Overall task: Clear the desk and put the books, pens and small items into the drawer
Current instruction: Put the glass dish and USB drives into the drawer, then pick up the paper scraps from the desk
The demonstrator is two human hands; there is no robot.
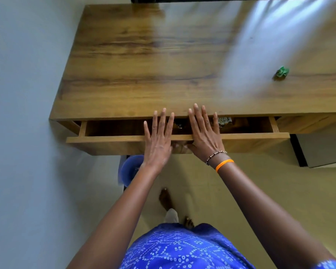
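Note:
The wooden desk [144, 65] has its drawer [109, 138] pulled out a short way at the front edge. My left hand [158, 141] and my right hand [204, 134] lie side by side on the drawer's front panel, fingers straight and spread, reaching over the gap to the desk's edge; the thumbs rest against the panel's face. Inside the drawer, a bundle of pens [224, 120] shows just right of my right hand, and a small dark item [177, 125] sits between the hands. A small crumpled green item [282, 71] lies on the desktop at the right.
A pale wall [21, 113] runs along the desk's left side. A blue bin [131, 167] stands on the floor under the desk, left of my feet. A grey cabinet [322, 150] sits below the desk at the right. Light glare streaks the desktop.

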